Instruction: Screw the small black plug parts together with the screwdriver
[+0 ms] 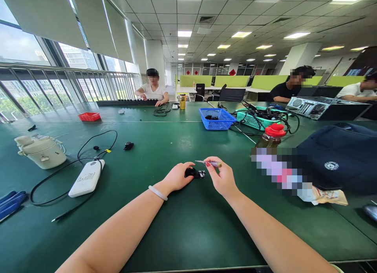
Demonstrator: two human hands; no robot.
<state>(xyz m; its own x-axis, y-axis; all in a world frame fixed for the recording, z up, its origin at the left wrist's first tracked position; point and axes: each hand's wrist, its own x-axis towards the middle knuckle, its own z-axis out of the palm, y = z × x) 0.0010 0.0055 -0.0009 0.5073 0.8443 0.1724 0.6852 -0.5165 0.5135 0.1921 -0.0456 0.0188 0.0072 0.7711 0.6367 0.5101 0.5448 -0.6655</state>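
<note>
My left hand (177,177) rests on the green table (182,222) and grips a small black part (194,173) by its left end. My right hand (221,176) pinches a small screwdriver (209,162) with a clear handle, its metal tip pointing left just above the black part. A pale bracelet (158,193) circles my left wrist. Another small black part (129,146) lies farther back on the left.
A white power bank (86,178) with a black cable (59,171) and a cream jug (41,150) lie to the left. A blue basket (217,118), teal basket (250,120), red-capped bottle (271,136) and dark bag (338,157) stand at right. A red tray (89,116) and several people sit behind.
</note>
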